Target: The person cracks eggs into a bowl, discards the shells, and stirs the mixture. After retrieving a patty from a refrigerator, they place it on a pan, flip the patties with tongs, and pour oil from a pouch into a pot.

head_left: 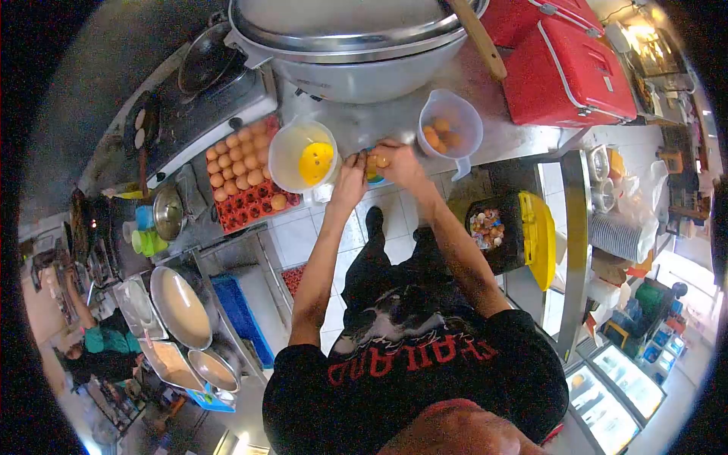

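Over the counter's front edge, my right hand (pixel 400 163) is closed around a brown egg (pixel 378 161), partly hidden by the fingers. My left hand (pixel 351 180) is closed too, its fingertips meeting the same egg from the left. Just below it a small blue and yellow thing (pixel 374 177) shows, too covered to name. Beside my left hand stands a translucent plastic jug (pixel 285 144) with yellow yolks (pixel 315 162) in it. To the right of my hands, a second jug (pixel 472 121) holds several whole brown eggs (pixel 440 135).
A red egg tray (pixel 250 209) with several eggs lies left, near a stove (pixel 201 125). Behind sits a large lidded pot (pixel 364 72); a red cool box (pixel 565 76) is right. A bin of eggshells (pixel 487 227) with a yellow lid (pixel 537 239) stands below. Far left, another person (pixel 106 341).
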Motion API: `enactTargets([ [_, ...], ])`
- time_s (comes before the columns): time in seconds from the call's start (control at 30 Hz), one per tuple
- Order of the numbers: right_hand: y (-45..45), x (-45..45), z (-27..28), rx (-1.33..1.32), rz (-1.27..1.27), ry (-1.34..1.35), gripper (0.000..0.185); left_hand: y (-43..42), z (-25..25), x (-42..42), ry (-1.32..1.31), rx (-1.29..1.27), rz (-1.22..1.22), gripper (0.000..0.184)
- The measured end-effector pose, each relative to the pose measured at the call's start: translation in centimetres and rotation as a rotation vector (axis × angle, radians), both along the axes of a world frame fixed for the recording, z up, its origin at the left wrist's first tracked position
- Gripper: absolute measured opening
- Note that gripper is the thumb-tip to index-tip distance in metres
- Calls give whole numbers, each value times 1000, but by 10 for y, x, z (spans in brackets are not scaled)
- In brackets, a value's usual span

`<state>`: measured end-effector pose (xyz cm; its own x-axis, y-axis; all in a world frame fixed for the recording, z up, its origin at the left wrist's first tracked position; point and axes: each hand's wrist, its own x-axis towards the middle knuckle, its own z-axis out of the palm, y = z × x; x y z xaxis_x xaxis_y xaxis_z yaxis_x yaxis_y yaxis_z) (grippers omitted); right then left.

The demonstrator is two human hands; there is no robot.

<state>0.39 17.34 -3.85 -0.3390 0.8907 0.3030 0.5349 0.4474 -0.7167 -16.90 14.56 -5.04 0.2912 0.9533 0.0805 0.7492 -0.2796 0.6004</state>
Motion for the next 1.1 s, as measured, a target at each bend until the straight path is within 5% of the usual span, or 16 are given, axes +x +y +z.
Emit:
enactTargets([
  [0.1,-10,-8,-19,197,-31,-71,29,-5,8,2,39,36,-3,52],
  [0.3,-48,1,-3,9,-277,288,32,-16,17,16,-28,-18,-8,62],
  [0.4,-91,44,4,-326,-436,658,35,-38,56,61,-122,-44,-133,63],
  [0.5,-154,126,29,-447,-611,670,38,-66,72,133,-288,-92,-348,67],
  [0.63,-246,228,52,-323,-934,408,29,-109,61,226,-471,-129,-651,78],
  [0.67,-266,247,58,-406,-1139,21,29,-118,58,239,-541,-188,-668,80],
  [0.73,-273,247,73,-361,-1150,67,29,-125,64,247,-628,-309,-642,78],
  [0.87,-223,190,106,-356,-831,28,33,-105,86,213,-1234,-1600,-104,58],
  [0.93,-188,148,142,-400,-482,245,39,-99,85,182,-1466,-1516,-55,47],
  [1.0,-152,121,133,-231,-379,275,40,-88,77,140,-1566,-1349,-7,38],
  [1.1,-102,78,87,-376,-344,420,57,-82,65,63,-1683,-1090,200,30],
])
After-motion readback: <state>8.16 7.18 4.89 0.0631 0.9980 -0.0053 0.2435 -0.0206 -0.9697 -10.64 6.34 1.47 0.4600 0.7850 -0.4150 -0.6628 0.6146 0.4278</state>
